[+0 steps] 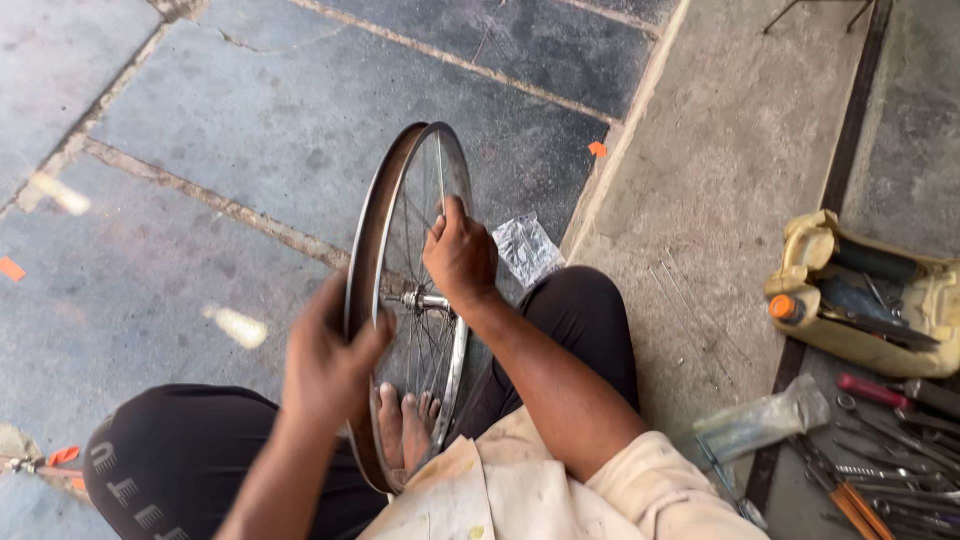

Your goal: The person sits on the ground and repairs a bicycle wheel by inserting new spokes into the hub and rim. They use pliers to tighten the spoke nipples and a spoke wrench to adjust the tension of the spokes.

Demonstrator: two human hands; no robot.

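Head view, looking down at a seated person on a stone-slab floor. Bicycle wheel stands upright on its rim between the person's knees, bare metal rim with thin spokes and no tyre, its lower edge just beside the bare foot.

Left hand is blurred; fingers curled around the near side of the rim, holding it about halfway up. Right hand reaches over the far side of the rim, fingers closed on the spokes close above the hub axle; exact grip is hidden by the back of the hand, so whether it pinches one spoke or several cannot be told.

Person wears dark trousers and a cream shirt with stains.

Crumpled clear plastic wrapper lies on the floor just beyond the right knee. Small orange scrap lies near the edge of the concrete strip. Loose spokes lie on the concrete to the right. Cut-open yellowish jerrycan with tools inside sits at far right, an orange cap on its near end. Below it, a clear plastic bag and a spread of hand tools, among them screwdrivers with red and orange handles.
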